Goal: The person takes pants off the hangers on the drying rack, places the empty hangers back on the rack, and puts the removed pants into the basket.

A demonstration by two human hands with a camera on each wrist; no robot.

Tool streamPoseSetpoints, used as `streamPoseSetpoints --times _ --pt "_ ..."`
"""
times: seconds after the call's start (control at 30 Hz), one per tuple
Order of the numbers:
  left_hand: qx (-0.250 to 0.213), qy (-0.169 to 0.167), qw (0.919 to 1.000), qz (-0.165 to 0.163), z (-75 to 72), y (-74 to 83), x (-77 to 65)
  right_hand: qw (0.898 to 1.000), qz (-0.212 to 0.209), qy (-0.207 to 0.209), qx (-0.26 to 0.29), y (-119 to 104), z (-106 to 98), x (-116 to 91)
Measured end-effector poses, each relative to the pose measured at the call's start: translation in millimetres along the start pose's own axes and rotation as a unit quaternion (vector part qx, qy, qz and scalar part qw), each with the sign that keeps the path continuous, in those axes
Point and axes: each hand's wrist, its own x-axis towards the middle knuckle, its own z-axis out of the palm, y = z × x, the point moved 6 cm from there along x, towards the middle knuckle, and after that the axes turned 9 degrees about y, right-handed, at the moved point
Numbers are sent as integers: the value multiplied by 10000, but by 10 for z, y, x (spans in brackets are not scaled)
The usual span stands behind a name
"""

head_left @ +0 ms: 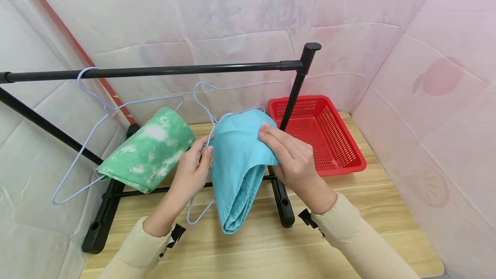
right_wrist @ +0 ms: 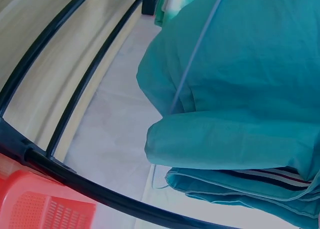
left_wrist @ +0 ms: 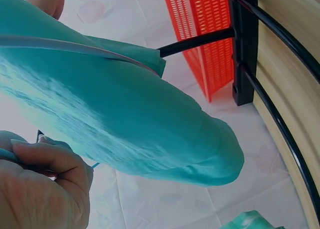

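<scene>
A folded light-blue cloth [head_left: 242,154] lies over the bottom bar of a pale-blue wire hanger [head_left: 213,120]. With thumb and fingers my left hand [head_left: 193,165] pinches the hanger's side wire just below the neck. My right hand [head_left: 294,154] grips the cloth's right upper part, fingers on top and thumb mostly hidden beneath. The hanger's hook stands free, below and in front of the rack's bar [head_left: 186,70]. In the right wrist view, a dark-and-white striped strip [right_wrist: 270,179] shows between the cloth's folded layers.
To the left, a green tie-dye cloth [head_left: 151,150] is folded over a second wire hanger [head_left: 106,107] hooked on the bar. A red plastic basket [head_left: 348,162] sits behind the rack's right post [head_left: 293,98]. The rack's black feet [head_left: 284,206] stand on the wooden table [head_left: 387,236].
</scene>
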Motion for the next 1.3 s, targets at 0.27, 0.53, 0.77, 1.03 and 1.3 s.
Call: streamPoseSetpoints --times 0.27,0.53,0.77,1.03,1.3 --pt "18 -20 10000 -66 1 -7 0 9997 5 209 115 -14 -80 75" --pt "4 23 10000 -35 -9 -13 6 9989 22 458 108 -27 -209 152" --pt "35 63 9999 83 13 -29 1 9983 202 486 241 6 -290 149" --pt "26 -15 9999 99 46 -29 -14 9972 295 646 217 26 -352 167" --pt "-25 -79 10000 9 36 -36 -17 9951 344 913 171 65 -460 174"
